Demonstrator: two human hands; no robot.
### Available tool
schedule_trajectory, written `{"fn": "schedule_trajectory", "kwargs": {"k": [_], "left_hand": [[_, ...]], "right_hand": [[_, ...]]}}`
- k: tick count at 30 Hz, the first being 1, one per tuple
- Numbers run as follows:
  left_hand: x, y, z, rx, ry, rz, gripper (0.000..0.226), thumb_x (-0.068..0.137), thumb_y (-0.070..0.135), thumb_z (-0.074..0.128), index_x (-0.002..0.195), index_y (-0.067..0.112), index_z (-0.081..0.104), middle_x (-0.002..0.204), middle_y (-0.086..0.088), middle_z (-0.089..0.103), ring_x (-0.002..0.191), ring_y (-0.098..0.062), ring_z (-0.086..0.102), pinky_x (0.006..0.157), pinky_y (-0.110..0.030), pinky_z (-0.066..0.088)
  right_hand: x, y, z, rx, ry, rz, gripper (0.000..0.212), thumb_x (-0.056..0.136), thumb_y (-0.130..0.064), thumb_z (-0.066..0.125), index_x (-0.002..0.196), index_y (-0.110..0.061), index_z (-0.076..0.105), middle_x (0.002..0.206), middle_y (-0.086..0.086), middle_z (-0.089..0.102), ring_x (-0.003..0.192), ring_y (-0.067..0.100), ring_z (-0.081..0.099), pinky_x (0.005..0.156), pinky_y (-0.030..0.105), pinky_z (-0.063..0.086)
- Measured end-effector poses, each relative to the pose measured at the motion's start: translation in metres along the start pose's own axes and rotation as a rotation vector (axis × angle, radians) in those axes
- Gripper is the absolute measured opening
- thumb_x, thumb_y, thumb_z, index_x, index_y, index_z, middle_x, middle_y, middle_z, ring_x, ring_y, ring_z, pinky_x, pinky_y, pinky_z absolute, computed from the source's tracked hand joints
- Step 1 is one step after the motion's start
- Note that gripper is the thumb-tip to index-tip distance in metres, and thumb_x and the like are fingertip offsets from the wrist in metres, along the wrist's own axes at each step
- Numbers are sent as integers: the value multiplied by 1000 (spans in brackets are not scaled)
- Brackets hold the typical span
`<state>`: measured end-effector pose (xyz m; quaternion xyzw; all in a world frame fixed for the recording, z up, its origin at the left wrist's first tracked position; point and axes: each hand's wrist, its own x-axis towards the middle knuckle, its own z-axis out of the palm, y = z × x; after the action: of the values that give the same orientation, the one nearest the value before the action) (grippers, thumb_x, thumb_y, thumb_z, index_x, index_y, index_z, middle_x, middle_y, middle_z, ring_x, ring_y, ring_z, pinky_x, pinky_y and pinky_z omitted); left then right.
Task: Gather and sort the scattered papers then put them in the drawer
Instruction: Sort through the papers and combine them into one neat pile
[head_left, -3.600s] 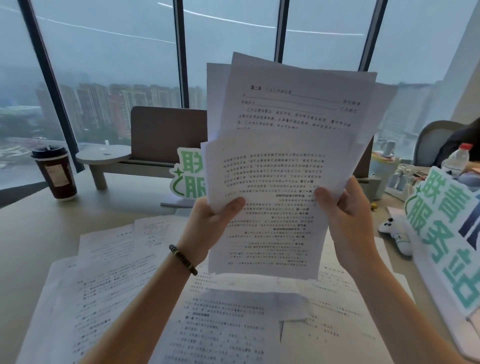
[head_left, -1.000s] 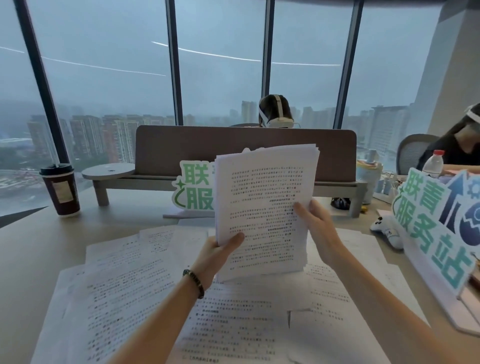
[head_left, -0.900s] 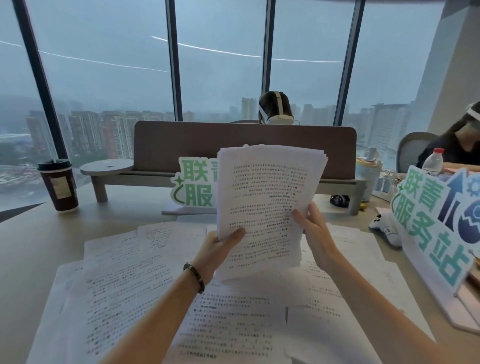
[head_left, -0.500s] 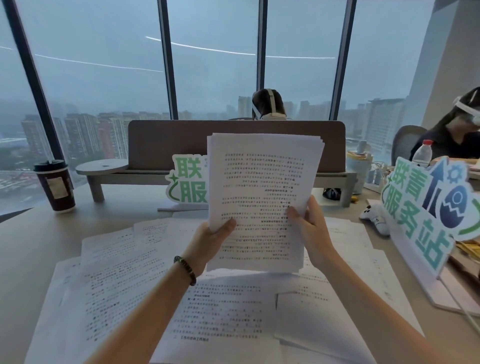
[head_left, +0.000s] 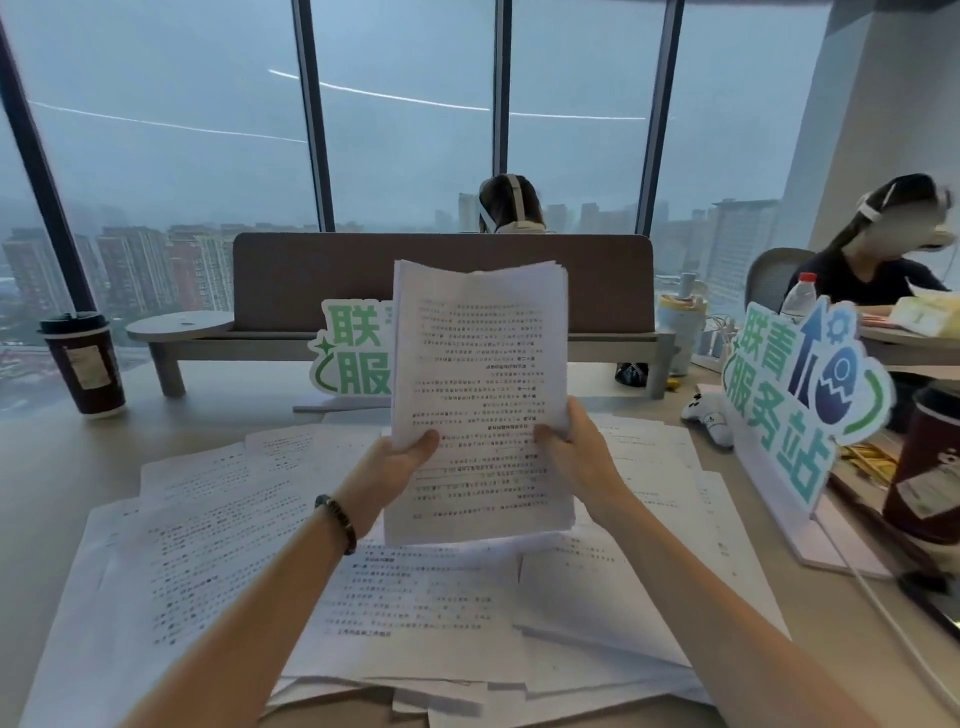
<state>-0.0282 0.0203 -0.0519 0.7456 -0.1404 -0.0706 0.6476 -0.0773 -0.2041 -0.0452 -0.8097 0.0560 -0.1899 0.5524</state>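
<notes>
I hold an upright stack of printed papers (head_left: 480, 364) above the middle of the desk. My left hand (head_left: 389, 470), with a dark bead bracelet on its wrist, grips the stack's lower left edge. On the lower right edge sits my right hand (head_left: 574, 449), thumb on the front sheet. The sheets are roughly squared, with the top edges slightly uneven. Many more printed sheets (head_left: 208, 545) lie scattered and overlapping on the desk (head_left: 47, 467) beneath my arms. No drawer is in view.
A dark coffee cup (head_left: 83, 364) stands at the far left. A brown divider (head_left: 441, 280) with a shelf crosses the desk's back. Green-lettered signs stand behind the stack (head_left: 353, 358) and at right (head_left: 789, 400). Another dark cup (head_left: 930, 467) is at right. Two people sit beyond.
The fanned, uneven sheets have been squared into a neater stack. Both hands keep their grip, and the stack now sits slightly lower and more upright than a second ago.
</notes>
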Motion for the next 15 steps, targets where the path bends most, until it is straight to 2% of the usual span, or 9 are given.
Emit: {"fn": "schedule_trajectory", "kwargs": {"k": [2, 3, 4, 6, 8, 11, 13, 15], "left_hand": [[3, -6, -5, 109, 29, -78, 30, 95, 37, 58, 114, 16, 68, 106, -5, 74, 96, -26, 71, 86, -44, 57], [3, -11, -7, 154, 51, -131, 31, 95, 37, 58, 113, 14, 68, 104, -6, 74, 93, -26, 71, 83, -43, 58], [3, -16, -8, 186, 64, -178, 31, 95, 36, 58, 112, 12, 67, 102, -8, 74, 91, -27, 71, 82, -43, 59], [5, -27, -10, 218, 66, -261, 34, 95, 33, 58, 115, 6, 66, 103, -12, 73, 91, -31, 71, 85, -47, 58], [5, -33, -8, 248, 45, -300, 32, 97, 29, 56, 114, 3, 65, 101, -13, 72, 91, -32, 70, 86, -45, 57], [8, -36, -4, 301, 55, -297, 30, 98, 26, 54, 112, 2, 65, 96, -12, 69, 85, -30, 67, 79, -37, 55], [9, -36, -2, 328, 53, -292, 31, 99, 26, 53, 113, 2, 65, 97, -12, 68, 86, -29, 65, 79, -35, 52], [9, -36, -2, 349, 51, -294, 32, 99, 27, 52, 114, 2, 65, 99, -13, 68, 89, -29, 65, 81, -34, 52]], "right_hand": [[1, 1, -7, -303, -81, 76, 31, 103, -33, 43, 131, -21, 47, 120, -2, 61, 110, 23, 60, 90, 38, 49], [2, 6, -12, -532, -106, 139, 42, 102, -45, 38, 137, -21, 45, 129, 2, 59, 116, 26, 57, 99, 44, 45], [4, 12, -16, -761, -121, 224, 52, 100, -55, 31, 140, -23, 44, 137, 5, 55, 124, 29, 52, 107, 55, 36], [3, 26, -23, -1032, -193, 392, 64, 94, -66, 24, 141, -28, 45, 145, 6, 48, 134, 34, 42, 108, 74, 11], [0, 40, -25, -1048, -263, 458, 67, 90, -68, 24, 142, -31, 44, 152, 5, 39, 140, 38, 32, 105, 78, 4], [-2, 58, -21, -1012, -312, 346, 65, 91, -67, 28, 146, -32, 34, 159, 5, 23, 146, 39, 15, 110, 71, 9], [-1, 62, -21, -957, -273, 250, 64, 95, -61, 33, 149, -28, 30, 159, 11, 22, 146, 37, 18, 114, 60, 15], [1, 62, -25, -846, -182, 232, 63, 95, -56, 41, 149, -22, 33, 155, 14, 28, 141, 34, 28, 114, 49, 26]]}}
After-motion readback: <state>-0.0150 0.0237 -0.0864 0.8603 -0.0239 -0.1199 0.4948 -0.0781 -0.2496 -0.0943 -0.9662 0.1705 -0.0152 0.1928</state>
